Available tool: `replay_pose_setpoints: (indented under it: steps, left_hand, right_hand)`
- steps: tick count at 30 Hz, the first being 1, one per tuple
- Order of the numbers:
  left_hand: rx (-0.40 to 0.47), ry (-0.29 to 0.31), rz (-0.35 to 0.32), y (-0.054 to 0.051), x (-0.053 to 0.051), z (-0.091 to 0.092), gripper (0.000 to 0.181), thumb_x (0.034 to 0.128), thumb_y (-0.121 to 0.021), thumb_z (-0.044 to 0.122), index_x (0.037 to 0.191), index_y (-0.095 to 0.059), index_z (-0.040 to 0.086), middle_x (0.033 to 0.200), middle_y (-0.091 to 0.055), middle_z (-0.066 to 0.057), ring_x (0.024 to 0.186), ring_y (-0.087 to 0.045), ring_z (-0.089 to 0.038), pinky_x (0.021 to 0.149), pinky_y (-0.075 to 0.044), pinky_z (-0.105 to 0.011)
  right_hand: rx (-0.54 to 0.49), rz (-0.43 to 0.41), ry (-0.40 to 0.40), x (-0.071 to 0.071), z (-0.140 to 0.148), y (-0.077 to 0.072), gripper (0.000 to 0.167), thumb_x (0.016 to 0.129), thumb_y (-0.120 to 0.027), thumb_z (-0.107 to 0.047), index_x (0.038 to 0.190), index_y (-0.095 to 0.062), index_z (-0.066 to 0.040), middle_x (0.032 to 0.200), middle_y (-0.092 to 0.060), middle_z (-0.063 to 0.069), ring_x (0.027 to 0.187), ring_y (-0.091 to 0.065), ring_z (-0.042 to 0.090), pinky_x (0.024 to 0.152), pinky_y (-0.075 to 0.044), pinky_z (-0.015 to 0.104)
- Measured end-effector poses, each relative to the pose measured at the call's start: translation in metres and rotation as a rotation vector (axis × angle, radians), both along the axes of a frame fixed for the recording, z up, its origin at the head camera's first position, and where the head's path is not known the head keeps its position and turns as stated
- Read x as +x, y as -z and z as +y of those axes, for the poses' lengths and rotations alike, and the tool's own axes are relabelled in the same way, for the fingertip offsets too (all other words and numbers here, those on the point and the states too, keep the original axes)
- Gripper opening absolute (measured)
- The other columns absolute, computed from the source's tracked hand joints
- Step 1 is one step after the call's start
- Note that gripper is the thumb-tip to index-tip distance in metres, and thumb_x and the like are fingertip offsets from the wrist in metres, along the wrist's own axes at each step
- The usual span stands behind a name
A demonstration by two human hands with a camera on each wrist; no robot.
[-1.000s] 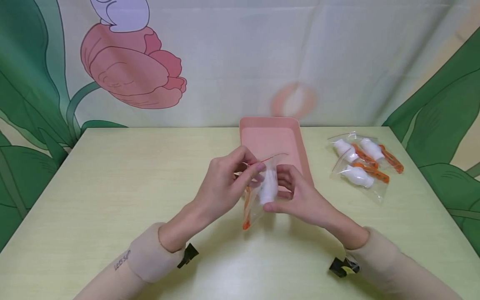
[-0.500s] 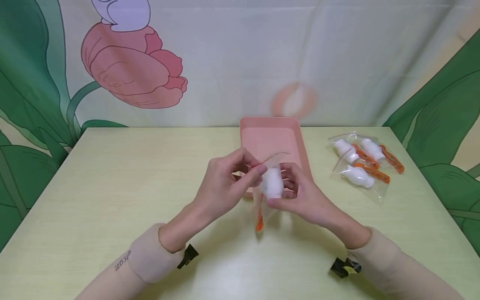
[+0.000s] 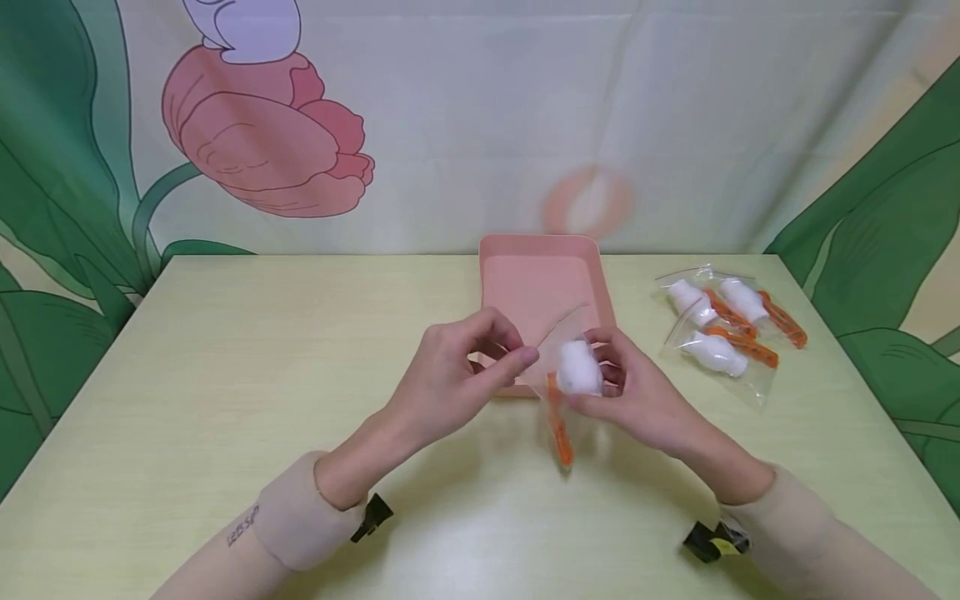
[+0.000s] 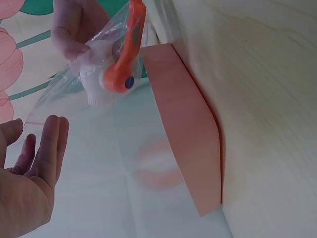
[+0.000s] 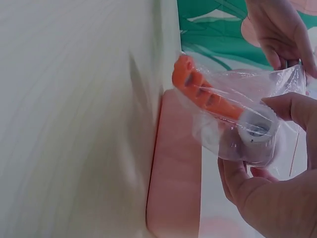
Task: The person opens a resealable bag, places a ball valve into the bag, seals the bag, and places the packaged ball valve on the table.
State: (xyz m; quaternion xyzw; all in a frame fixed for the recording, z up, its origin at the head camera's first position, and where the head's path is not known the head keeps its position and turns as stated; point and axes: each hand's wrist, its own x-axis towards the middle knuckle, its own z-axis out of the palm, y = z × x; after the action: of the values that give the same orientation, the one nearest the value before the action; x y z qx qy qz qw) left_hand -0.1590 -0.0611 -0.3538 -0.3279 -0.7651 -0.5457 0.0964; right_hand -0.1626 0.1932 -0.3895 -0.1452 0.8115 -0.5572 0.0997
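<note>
A clear zip bag [image 3: 551,350] hangs between my hands above the table. Inside are a small white bottle-shaped piece [image 3: 578,367] and an orange handle-like strip [image 3: 559,429]. My right hand [image 3: 637,387] grips the white piece through the plastic, thumb below and fingers behind. In the right wrist view, the white piece shows a round open end [image 5: 257,126]. My left hand [image 3: 457,375] pinches the bag's zip edge at its left corner with thumb and index finger; its other fingers are loose in the left wrist view. The fingers behind the white piece are partly hidden.
A shallow pink tray [image 3: 540,250] lies behind the hands, its front partly covered by them. At the right of the table [image 3: 300,350] lie several similar bags [image 3: 720,350] with white and orange pieces. A printed cloth [image 3: 465,125] hangs along the back.
My right hand has moved right with the bag and turned it, so the orange strip now hangs below the white piece. My left hand has shifted only slightly.
</note>
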Motion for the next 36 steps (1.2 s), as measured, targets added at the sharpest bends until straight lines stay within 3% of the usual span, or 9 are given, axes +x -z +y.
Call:
replay_pose_setpoints:
  steps: [8,21,26,30,36]
  left_hand:
    - [-0.12,-0.02,-0.04,0.002,0.002,-0.006,0.01,0.0971,-0.073,0.017,0.092,-0.065,0.014,0.083,-0.067,0.009,0.08,-0.066,-0.007,0.061,-0.056,-0.03]
    - [-0.328,0.11,-0.107,0.008,0.0,-0.016,0.006,0.1006,-0.068,0.019,0.096,-0.068,0.016,0.088,-0.067,0.012,0.088,-0.066,-0.007,0.084,-0.056,-0.033]
    - [-0.394,0.137,-0.153,0.012,0.003,-0.021,0.005,0.1013,-0.068,0.023,0.099,-0.067,0.018,0.093,-0.067,0.014,0.092,-0.064,-0.006,0.083,-0.054,-0.037]
    - [-0.444,0.161,-0.148,0.014,0.005,-0.025,0.006,0.1017,-0.067,0.024,0.103,-0.067,0.018,0.097,-0.066,0.015,0.097,-0.062,-0.005,0.081,-0.052,-0.032]
    - [-0.509,0.179,-0.123,0.016,0.007,-0.028,0.009,0.1012,-0.067,0.023,0.107,-0.066,0.017,0.102,-0.065,0.014,0.105,-0.061,-0.011,0.093,-0.05,-0.033]
  right_hand:
    - [0.124,0.008,0.04,0.004,0.028,0.002,0.065,0.086,-0.084,-0.018,0.138,-0.046,-0.007,0.119,-0.059,0.014,0.101,-0.061,0.027,0.085,-0.053,0.033]
    - [0.389,0.02,0.09,0.006,0.073,0.001,0.064,0.085,-0.084,-0.025,0.133,-0.047,-0.002,0.11,-0.061,0.013,0.098,-0.06,0.027,0.074,-0.055,0.034]
    - [0.448,-0.009,0.09,0.005,0.088,0.0,0.064,0.088,-0.081,-0.027,0.131,-0.044,0.002,0.111,-0.06,0.015,0.098,-0.058,0.029,0.073,-0.055,0.036]
    - [0.499,-0.02,0.083,0.001,0.1,0.001,0.066,0.089,-0.08,-0.028,0.132,-0.043,0.005,0.11,-0.06,0.016,0.096,-0.057,0.028,0.07,-0.054,0.036]
    - [0.542,-0.047,0.078,-0.009,0.115,0.004,0.069,0.09,-0.078,-0.029,0.134,-0.042,0.01,0.114,-0.059,0.022,0.097,-0.058,0.032,0.069,-0.054,0.035]
